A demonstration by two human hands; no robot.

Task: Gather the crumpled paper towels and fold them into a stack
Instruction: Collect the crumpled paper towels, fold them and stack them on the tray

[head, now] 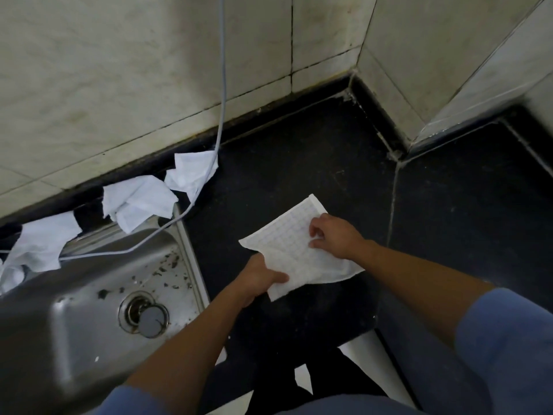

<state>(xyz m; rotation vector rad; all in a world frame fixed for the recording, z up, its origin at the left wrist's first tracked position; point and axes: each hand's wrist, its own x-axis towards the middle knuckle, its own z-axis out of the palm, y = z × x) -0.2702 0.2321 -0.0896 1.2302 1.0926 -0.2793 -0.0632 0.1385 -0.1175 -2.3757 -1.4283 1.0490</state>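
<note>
Head view, and closest in we have two blue sleeves (508, 339) at the bottom edge, bare forearms reaching out from them over a black countertop (299, 151). The left hand (257, 280) pinches the near left edge of a flat paper towel (287, 244), thumb lying on top, fingers tucked under. The right hand (335, 236) grips the towel's right edge, fingers curled over it. The sheet is spread open between the two hands, a faint grid pattern showing, one corner pointing away toward the wall; whether it touches the counter or hangs just above it, I cannot tell. Off to the left sits a steel sink (45, 324), dark specks scattered over its floor, a round drain (143, 314) with a grey plug in it. Further back, along the sink's far rim, a row of three: the left crumpled towel (42, 244), the middle crumpled towel (140, 202), and the right crumpled towel (191, 173) at the base of the wall. A grey cable (221, 85) drops down the pale tiled wall (104, 85), crosses the right crumpled towel and runs on over the sink
</note>
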